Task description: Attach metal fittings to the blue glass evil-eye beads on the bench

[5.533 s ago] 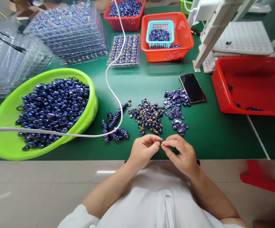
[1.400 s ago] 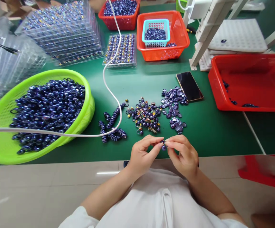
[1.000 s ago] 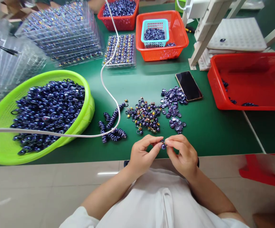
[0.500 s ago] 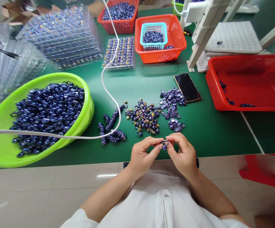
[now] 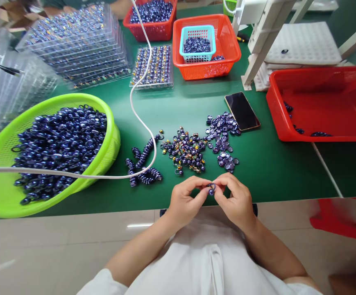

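Observation:
A small dark ring-shaped piece with a shiny ball (image 5: 211, 190) is pinched between my two hands at the table's front edge. My left hand (image 5: 187, 199) grips it from the left with thumb and forefinger. From the right, my right hand (image 5: 234, 200) closes thumb and fingertips on the same piece. Just beyond lies a loose pile of dark and gold pieces (image 5: 187, 150). Dark caps (image 5: 222, 127) are heaped to its right, with a smaller group of caps (image 5: 227, 161) nearer me. Coiled rows of dark rings (image 5: 147, 153) lie left of the pile.
A green basket (image 5: 114, 143) full of dark rings stands left. A white cable (image 5: 134, 110) crosses the table. Behind are stacked clear trays (image 5: 82, 53), a filled tray (image 5: 153, 67) and an orange basket (image 5: 190, 73). A phone (image 5: 242, 110) and red bin (image 5: 322, 102) are right.
The fingers of my right hand have moved slightly left, closer to my left fingertips around the small piece. The camera view has shifted a little.

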A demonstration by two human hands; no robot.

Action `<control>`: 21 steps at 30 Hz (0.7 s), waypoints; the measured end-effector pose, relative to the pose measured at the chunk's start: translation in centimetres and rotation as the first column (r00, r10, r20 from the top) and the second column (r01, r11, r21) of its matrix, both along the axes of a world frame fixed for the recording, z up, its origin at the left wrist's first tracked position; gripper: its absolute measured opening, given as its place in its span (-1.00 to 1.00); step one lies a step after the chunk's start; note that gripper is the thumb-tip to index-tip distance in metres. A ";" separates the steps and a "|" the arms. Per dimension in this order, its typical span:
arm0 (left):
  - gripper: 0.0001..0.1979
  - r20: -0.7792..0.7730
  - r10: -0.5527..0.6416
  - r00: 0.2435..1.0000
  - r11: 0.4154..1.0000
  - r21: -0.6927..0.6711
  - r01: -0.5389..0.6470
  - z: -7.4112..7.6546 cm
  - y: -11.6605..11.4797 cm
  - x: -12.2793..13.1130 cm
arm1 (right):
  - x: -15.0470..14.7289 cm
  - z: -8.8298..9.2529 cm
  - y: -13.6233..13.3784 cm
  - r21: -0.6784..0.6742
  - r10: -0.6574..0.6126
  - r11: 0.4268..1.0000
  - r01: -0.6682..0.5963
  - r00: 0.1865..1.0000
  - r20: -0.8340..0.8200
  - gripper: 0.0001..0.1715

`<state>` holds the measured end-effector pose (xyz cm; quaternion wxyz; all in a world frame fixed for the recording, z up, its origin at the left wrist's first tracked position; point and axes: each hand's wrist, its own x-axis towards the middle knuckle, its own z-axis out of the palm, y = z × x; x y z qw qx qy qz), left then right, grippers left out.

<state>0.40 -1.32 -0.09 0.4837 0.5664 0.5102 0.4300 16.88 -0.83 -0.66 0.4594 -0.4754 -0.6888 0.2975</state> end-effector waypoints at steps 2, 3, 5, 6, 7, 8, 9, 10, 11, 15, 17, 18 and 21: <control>-0.89 -0.019 -0.016 1.000 0.999 0.030 0.017 -0.1 0.0 0.1 | -0.1 0.0 -0.1 -0.028 -0.021 0.999 0.021 1.000 0.000 -0.86; -0.89 -0.028 -0.021 0.999 0.999 0.035 0.022 -0.1 0.0 0.1 | -0.2 0.0 -0.2 -0.042 -0.029 0.999 0.029 1.000 0.000 -0.87; -0.89 -0.048 -0.029 0.998 0.999 0.031 0.031 0.0 0.0 0.2 | 0.0 0.0 -0.2 -0.058 -0.032 0.998 0.033 0.999 0.009 -0.87; -0.89 -0.057 -0.036 0.998 0.999 0.025 0.038 0.0 0.1 0.2 | 0.2 0.0 -0.2 -0.061 -0.021 0.998 0.022 1.000 0.018 -0.87; -0.89 -0.064 -0.048 0.997 0.999 0.015 0.049 0.1 0.1 0.2 | 0.6 0.0 -0.1 -0.065 0.007 0.998 -0.005 0.999 0.031 -0.87; -0.89 -0.067 -0.064 0.996 0.998 0.001 0.064 0.2 0.1 0.2 | 1.1 0.1 0.0 -0.072 0.054 0.996 -0.050 0.997 0.047 -0.86; -0.89 -0.064 -0.081 0.995 0.997 -0.014 0.080 0.2 0.1 0.3 | 1.7 0.1 0.2 -0.076 0.105 0.992 -0.100 0.993 0.063 -0.86; -0.89 -0.056 -0.093 0.994 0.995 -0.030 0.092 0.3 0.1 0.3 | 2.4 0.2 0.4 -0.083 0.155 0.985 -0.148 0.985 0.080 -0.86; -0.88 -0.046 -0.100 0.994 0.994 -0.047 0.098 0.3 0.1 0.3 | 3.2 0.2 0.7 -0.084 0.184 0.981 -0.177 0.978 0.098 -0.86; -0.87 0.000 -0.056 0.998 0.992 -0.111 0.056 -0.1 0.2 0.4 | 5.7 0.0 2.1 0.024 -0.027 0.999 0.022 0.966 0.256 -0.86; -0.86 0.018 -0.030 0.999 0.990 -0.140 0.032 -0.4 0.4 0.5 | 6.1 -0.3 2.8 0.091 -0.086 0.994 0.055 0.922 0.378 -0.83; -0.86 0.026 -0.020 0.999 0.988 -0.152 0.024 -0.4 0.4 0.5 | 6.0 -0.5 3.1 0.114 -0.092 0.992 0.046 0.895 0.437 -0.81; -0.85 0.046 0.008 0.999 0.984 -0.176 0.001 -0.5 0.5 0.4 | 5.6 -1.2 3.8 0.154 -0.101 0.988 0.014 0.811 0.576 -0.82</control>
